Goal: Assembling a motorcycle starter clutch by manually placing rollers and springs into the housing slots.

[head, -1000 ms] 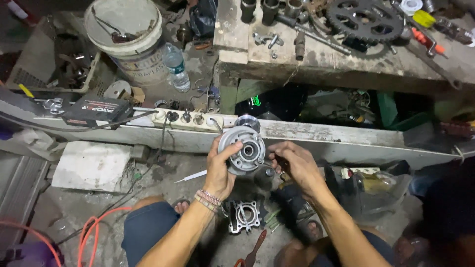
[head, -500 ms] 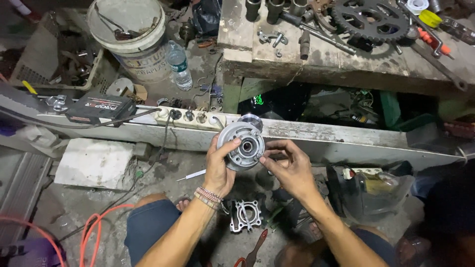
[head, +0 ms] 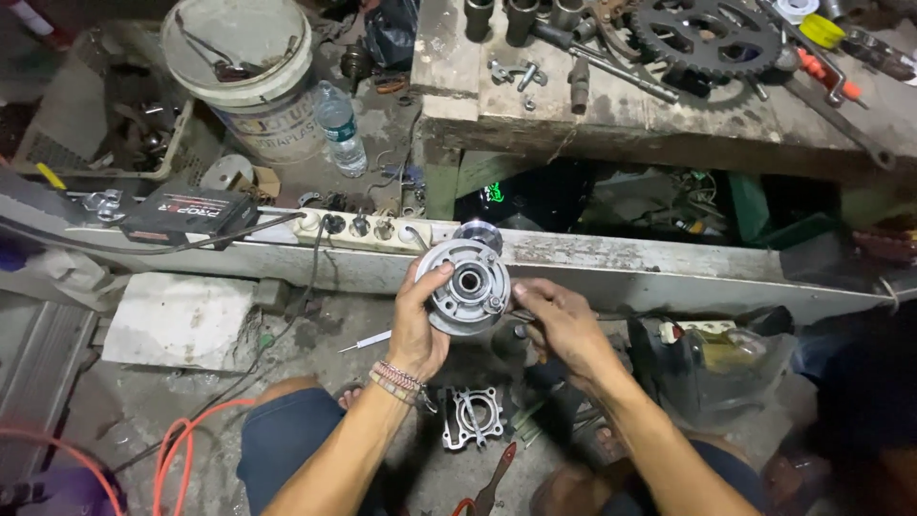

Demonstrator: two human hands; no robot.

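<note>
My left hand (head: 417, 330) grips a round silver metal hub (head: 467, 285) with a central hole, held up in front of me with its open face toward the camera. My right hand (head: 561, 323) is at the hub's right edge, fingers pinched near its rim on a thin dark tool (head: 521, 315) that is hard to make out. Beaded bracelets circle my left wrist. Below the hands, a grey engine cylinder block (head: 469, 417) lies on the concrete floor between my knees.
A wooden bench (head: 659, 100) at the back holds a large sprocket (head: 705, 36), sockets and wrenches. A white bucket (head: 250, 72), a water bottle (head: 340, 129), a power strip (head: 368, 229), a black box (head: 186, 214) and an orange cable (head: 181, 441) surround me.
The hub has shifted slightly up and right in my left hand. My right hand has stayed at its right edge, moving closer to the rim.
</note>
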